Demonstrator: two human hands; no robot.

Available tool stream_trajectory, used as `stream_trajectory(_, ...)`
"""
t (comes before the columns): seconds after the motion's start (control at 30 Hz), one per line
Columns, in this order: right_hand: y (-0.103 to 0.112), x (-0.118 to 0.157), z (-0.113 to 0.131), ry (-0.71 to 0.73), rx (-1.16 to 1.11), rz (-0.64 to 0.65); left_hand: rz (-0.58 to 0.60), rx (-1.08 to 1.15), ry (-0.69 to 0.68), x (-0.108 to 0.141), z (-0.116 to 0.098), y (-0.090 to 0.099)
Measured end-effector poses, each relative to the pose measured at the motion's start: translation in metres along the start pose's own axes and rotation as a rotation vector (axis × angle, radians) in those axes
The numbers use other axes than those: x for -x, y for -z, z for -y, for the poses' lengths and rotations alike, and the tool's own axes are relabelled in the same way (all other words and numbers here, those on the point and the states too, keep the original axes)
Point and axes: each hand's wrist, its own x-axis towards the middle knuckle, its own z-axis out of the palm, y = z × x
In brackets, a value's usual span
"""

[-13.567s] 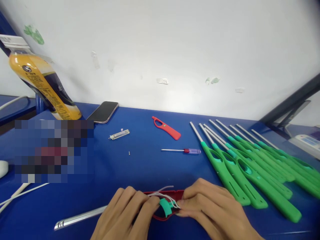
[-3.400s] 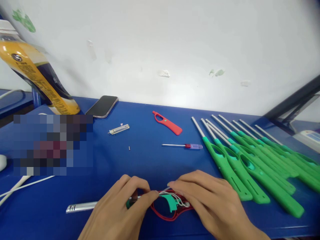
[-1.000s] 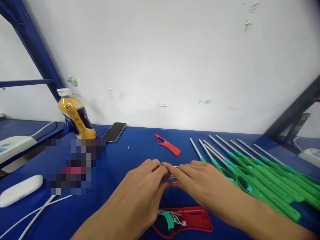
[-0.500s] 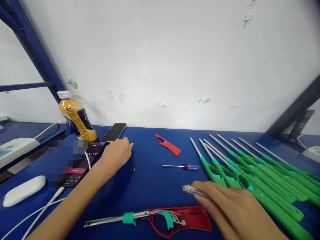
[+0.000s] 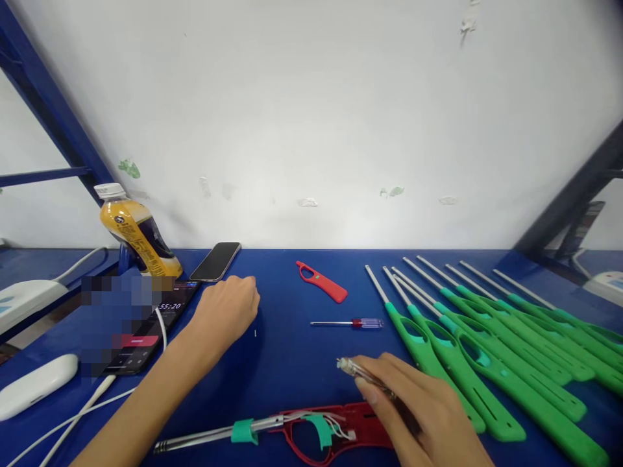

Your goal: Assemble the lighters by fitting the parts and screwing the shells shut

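Observation:
My right hand grips a clear lighter fuel tank, its pale valve end pointing left past my fingertips. Below it lies an opened red gas lighter half-shell. A metal barrel, teal parts and white wires sit in this shell, and my right hand covers its right end. My left hand is closed, knuckles up, over the table just below a dark phone; whatever its fingers may hold is hidden. A red cover half and a screwdriver with a clear purple handle lie between my hands, farther back.
Several green gas lighters lie in a row at the right. On the left are a yellow drink bottle, a lit phone with a cable, a white case and a power strip. A white wall stands behind.
My right hand has moved left and down with the fuel tank, now covering the shell's right end. My left hand has curled closer, its thumb less visible. The view has shifted slightly.

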Motion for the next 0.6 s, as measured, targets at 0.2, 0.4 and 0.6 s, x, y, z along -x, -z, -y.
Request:
stream_trajectory(0.2, -0.004, 0.000, 0.008, -0.058, -0.104, -0.005, -0.084, 0.371, -0.179, 0.072, -0.036, 0.023)
stream_trajectory(0.4, -0.007, 0.001, 0.012, -0.056, -0.086, -0.046, -0.039, 1.032, -0.259, 0.096, -0.055, 0.016)
stream_trajectory(0.6, -0.004, 0.001, 0.014, -0.068, -0.038, -0.057, 0.087, 1.071, -0.170, 0.093, -0.061, 0.009)
